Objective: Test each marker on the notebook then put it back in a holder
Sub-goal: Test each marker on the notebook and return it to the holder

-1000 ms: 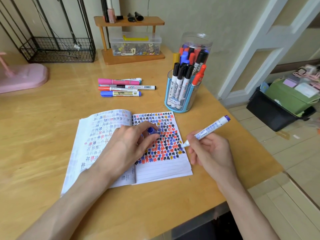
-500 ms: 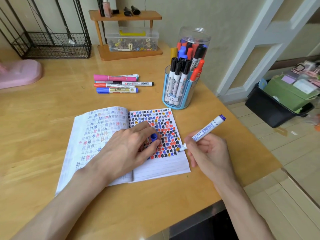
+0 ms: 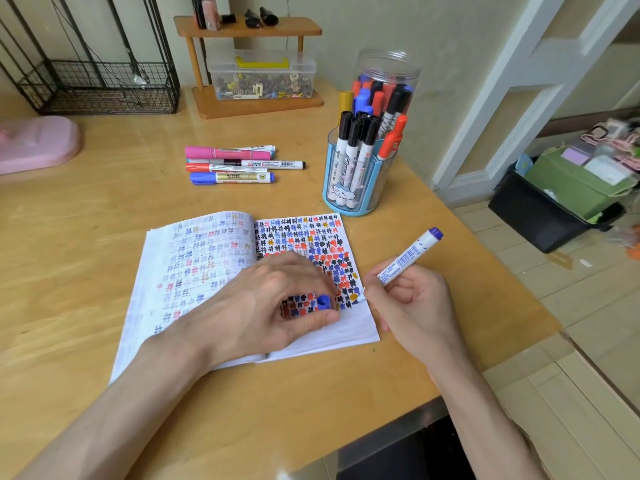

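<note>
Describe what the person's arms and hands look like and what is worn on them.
The left hand and right hand are bare: no gloves, rings, watch or bracelets show. No sleeve is in view on either arm up to the picture's edge.

The table (image 3: 86,237) is smooth, faintly glossy wood. The notebook (image 3: 194,271) is matt paper. At one o'clock, the holder (image 3: 367,199) is glossy blue plastic and the jar (image 3: 388,67) behind it clear plastic. At eleven o'clock, the basket (image 3: 104,88) is black metal wire.

Notebook (image 3: 194,271) on table (image 3: 69,237), holder (image 3: 356,188) behind it, loose markers (image 3: 235,164) left of holder
</note>
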Available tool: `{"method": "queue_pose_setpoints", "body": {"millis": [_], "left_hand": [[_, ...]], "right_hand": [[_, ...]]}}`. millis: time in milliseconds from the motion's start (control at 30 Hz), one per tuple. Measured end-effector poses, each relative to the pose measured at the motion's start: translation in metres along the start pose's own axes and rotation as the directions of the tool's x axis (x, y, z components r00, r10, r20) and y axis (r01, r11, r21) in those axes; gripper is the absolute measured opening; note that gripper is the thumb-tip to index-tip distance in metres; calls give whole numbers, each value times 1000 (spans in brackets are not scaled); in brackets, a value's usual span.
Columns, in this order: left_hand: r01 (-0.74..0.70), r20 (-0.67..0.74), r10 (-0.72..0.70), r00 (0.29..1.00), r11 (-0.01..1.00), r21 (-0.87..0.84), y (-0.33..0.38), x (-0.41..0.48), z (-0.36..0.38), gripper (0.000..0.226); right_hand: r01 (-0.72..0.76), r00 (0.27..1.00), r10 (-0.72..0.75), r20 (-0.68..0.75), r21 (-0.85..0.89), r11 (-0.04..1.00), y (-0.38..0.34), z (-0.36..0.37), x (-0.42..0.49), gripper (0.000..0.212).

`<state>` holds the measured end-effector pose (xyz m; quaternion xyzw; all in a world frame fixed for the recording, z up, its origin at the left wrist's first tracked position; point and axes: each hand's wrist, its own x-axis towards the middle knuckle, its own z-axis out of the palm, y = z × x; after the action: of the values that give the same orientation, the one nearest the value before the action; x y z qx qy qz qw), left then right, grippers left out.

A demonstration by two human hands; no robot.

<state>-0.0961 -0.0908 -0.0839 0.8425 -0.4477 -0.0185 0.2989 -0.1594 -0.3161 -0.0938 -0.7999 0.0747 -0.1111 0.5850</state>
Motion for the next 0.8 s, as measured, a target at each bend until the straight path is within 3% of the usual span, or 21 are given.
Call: {"method": "queue_pose_setpoints", "body": {"millis": [200, 400, 600, 800], "left_hand": [[4, -4, -4, 1000, 1000, 10, 0, 0, 0, 28], [0, -17, 1, 1000, 1000, 10, 1, 0, 0, 24], [10, -24, -10, 1000, 1000, 16, 2, 0, 1, 25], [15, -21, -15, 1000, 1000, 23, 4, 0, -1, 24]], "right_hand": [[8, 1000, -8, -1, 64, 998, -4, -2, -1, 18], [4, 1000, -4, 31, 2, 1000, -1, 0, -1, 19], [21, 1000, -21, 5, 78, 997, -3, -3, -1, 15], [29, 999, -30, 36, 38, 999, -3, -2, -1, 13]]}}
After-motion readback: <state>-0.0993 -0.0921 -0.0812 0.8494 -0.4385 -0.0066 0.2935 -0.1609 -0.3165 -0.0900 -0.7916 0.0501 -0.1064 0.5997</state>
